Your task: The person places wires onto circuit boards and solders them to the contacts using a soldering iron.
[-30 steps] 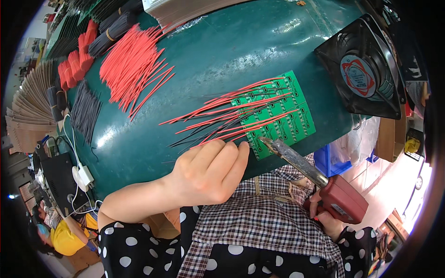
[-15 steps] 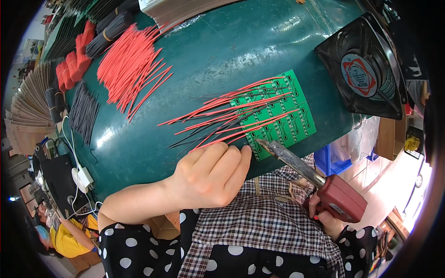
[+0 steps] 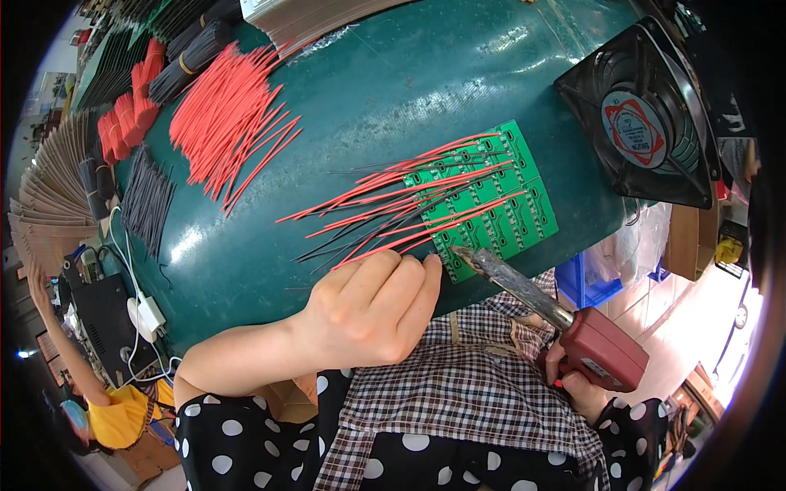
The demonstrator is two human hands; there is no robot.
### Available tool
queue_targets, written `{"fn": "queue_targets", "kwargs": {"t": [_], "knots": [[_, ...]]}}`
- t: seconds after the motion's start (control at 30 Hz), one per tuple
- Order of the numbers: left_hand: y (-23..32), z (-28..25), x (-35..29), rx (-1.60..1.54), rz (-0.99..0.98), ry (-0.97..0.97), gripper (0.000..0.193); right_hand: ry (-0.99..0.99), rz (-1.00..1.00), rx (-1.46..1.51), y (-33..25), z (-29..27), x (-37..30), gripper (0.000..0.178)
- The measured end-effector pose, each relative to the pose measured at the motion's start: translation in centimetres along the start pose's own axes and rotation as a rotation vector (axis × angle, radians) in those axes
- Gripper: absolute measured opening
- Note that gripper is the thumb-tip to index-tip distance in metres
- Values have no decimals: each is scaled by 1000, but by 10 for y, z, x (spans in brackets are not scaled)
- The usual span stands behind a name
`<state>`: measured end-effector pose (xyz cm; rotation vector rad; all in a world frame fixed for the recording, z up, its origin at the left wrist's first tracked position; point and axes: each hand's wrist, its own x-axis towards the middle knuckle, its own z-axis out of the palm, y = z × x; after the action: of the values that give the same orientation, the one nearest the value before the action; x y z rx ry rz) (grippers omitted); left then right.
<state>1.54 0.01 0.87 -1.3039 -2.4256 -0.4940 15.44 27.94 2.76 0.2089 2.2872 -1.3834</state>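
Note:
My left hand (image 3: 372,311) is closed in a pinch at the near left corner of a green circuit board panel (image 3: 512,221). A thin dark wire end (image 3: 298,288) sticks out beside its knuckles; the pinched part is hidden by the fingers. In my right hand (image 3: 577,389) is a dark red soldering gun (image 3: 606,350), its metal barrel slanting up left. The gun's tip rests at or just above the board's near left edge, beside my left fingertips. Several red wires (image 3: 393,199) and black wires lie across the board, with loose ends fanning left.
Loose red wires (image 3: 225,114) form a big pile at the far left, with black wires (image 3: 147,200) beside it. A black fan (image 3: 639,123) stands at the right. White cables (image 3: 131,262) run along the left edge. Beyond them is a co-worker in yellow (image 3: 119,417).
My hands and the soldering gun have stayed almost in place. At the left, the co-worker's arm has gone up toward the stack of boards.

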Motion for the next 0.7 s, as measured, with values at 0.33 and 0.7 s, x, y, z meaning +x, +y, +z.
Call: {"fn": "queue_targets", "kwargs": {"t": [0.33, 0.7], "knots": [[1, 2, -1, 13, 13, 9, 34, -31, 100, 291, 1, -1, 0, 24], [0, 3, -1, 25, 35, 20, 34, 16, -29, 265, 24, 0, -12, 59]]}}
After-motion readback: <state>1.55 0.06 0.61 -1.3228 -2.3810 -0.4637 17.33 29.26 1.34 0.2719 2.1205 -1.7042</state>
